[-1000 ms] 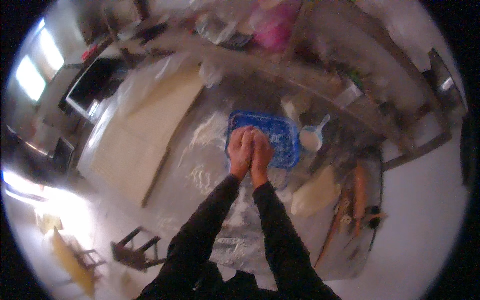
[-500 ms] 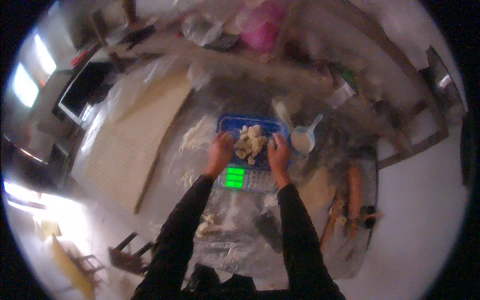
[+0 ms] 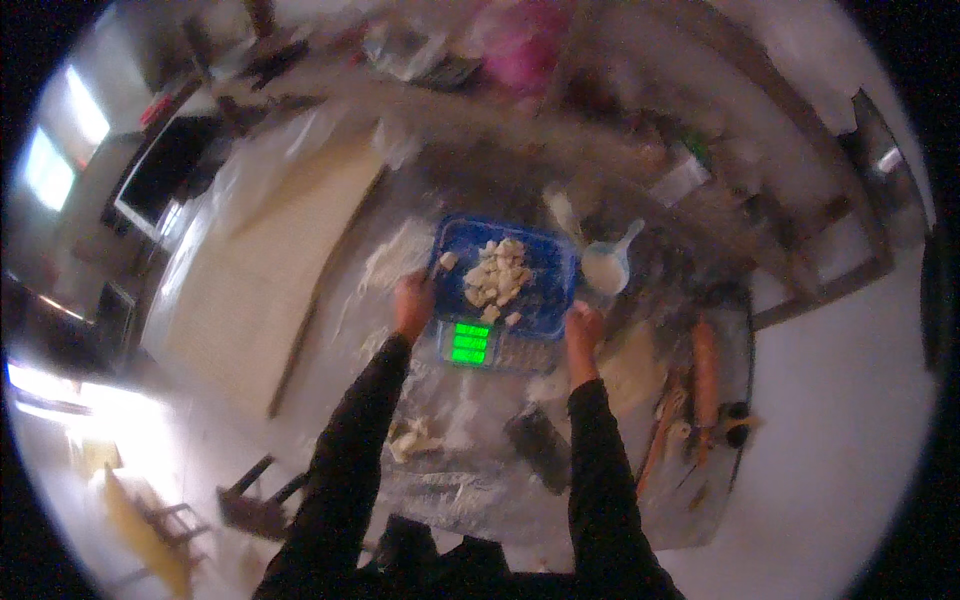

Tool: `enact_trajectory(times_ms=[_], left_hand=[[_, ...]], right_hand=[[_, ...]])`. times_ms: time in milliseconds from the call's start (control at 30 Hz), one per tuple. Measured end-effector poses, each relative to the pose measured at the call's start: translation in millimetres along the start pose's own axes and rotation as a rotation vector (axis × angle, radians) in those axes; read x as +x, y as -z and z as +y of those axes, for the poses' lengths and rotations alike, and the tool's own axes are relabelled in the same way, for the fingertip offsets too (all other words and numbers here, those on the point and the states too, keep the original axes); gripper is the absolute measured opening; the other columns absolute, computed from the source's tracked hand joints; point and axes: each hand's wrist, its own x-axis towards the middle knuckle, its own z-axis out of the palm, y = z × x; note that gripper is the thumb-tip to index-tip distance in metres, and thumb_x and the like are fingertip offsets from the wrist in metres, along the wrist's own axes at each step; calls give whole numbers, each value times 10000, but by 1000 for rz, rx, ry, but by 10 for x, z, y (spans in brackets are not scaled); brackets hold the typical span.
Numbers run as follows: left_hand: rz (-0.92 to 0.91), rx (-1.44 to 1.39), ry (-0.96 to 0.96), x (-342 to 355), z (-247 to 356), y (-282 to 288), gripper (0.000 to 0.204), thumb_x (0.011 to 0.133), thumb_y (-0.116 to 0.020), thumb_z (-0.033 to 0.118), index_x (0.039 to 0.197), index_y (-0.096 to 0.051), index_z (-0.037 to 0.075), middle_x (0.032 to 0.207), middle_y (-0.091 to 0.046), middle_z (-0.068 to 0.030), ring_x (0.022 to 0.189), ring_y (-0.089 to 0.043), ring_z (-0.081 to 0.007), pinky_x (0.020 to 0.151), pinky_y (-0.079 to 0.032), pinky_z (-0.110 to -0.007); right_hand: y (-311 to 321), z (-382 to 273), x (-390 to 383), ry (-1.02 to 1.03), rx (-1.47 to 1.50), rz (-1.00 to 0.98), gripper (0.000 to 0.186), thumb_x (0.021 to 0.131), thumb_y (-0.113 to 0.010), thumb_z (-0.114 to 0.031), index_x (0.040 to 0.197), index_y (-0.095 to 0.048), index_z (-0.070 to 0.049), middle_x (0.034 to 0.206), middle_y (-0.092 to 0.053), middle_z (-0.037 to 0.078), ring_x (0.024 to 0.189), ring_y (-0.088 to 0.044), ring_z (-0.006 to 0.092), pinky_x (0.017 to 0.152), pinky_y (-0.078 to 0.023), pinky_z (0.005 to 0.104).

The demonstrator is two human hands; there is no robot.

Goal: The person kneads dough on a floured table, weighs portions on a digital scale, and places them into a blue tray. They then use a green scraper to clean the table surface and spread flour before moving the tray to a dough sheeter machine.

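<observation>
A blue tray (image 3: 545, 262) sits over a digital scale (image 3: 520, 356) with a lit green display. Small pale dough pieces (image 3: 497, 272) are heaped in the tray's middle, with a few lying apart near its left and front edges. My left hand (image 3: 412, 303) is closed at the tray's left edge. At the front right corner, my right hand (image 3: 585, 328) is closed on the rim. Blur and the angle hide the exact finger contact. Just beyond the right hand is a translucent scoop (image 3: 606, 270) with pale contents.
A long pale slatted board (image 3: 270, 270) lies to the left. Flour (image 3: 400, 255) and dough scraps (image 3: 412, 440) dust the table. A rolling pin (image 3: 707, 385) and thinner sticks lie right, and a dark block (image 3: 538, 450) lies in front. A pink bag (image 3: 520, 50) stands at the back.
Both hands have moved outward from beside the dough pieces to the tray's edges and nearer to me. The dough heap looks more spread, with loose pieces at its sides.
</observation>
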Motion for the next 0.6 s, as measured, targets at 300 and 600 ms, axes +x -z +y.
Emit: enact_trajectory(times_ms=[300, 600], left_hand=[[-80, -219, 96, -394, -123, 341, 337, 814, -594, 278, 1023, -581, 14, 965, -593, -227, 873, -573, -348, 740, -445, -398], [-319, 273, -43, -2519, -162, 1443, 831, 680, -738, 369, 1328, -332, 45, 1359, -347, -202, 1225, -378, -371, 975, -358, -427]], right_hand=[[192, -59, -496, -142, 416, -52, 444, 853, -531, -279, 1155, -527, 47, 1076, -592, 229, 973, -590, 326, 820, -449, 382], [171, -555, -2599, -30, 360, -520, 405, 907, -461, -266, 1205, -498, 6, 1141, -559, 196, 1046, -544, 334, 873, -424, 364]])
